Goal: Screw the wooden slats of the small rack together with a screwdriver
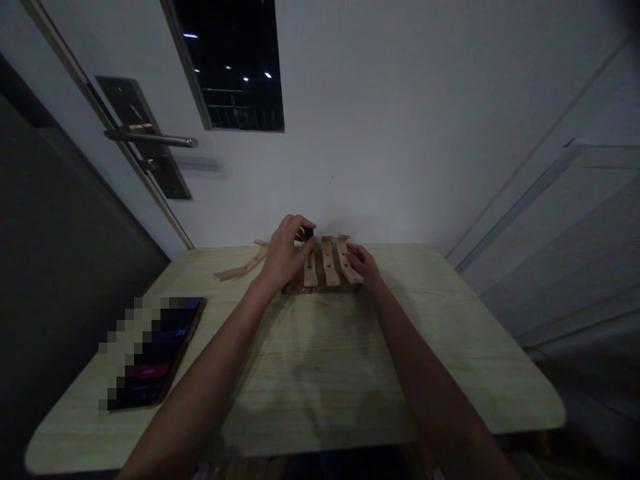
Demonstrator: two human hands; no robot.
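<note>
Three pale curved wooden hooks stand side by side across a dark brown wooden board (pixel 294 289) near the table's far edge. My left hand (pixel 287 250) is closed around the black handle of a small screwdriver (pixel 309 233). The screwdriver's thin shaft points down at the left wooden hook (pixel 311 275). The middle wooden hook (pixel 330 270) is untouched. Fingers of my right hand (pixel 365 265) are bent against the right wooden hook (pixel 349 267), at the board's right end; part of that grip is hidden. A loose wooden hook (pixel 240 270) lies on its side left of the board.
The light wood-grain table (pixel 310 373) has rounded front corners. A phone or tablet (pixel 165 353), partly pixelated, lies at the left. Behind the table rises a white door (pixel 375 133) with a metal lever handle (pixel 150 138) and a dark window (pixel 235 67).
</note>
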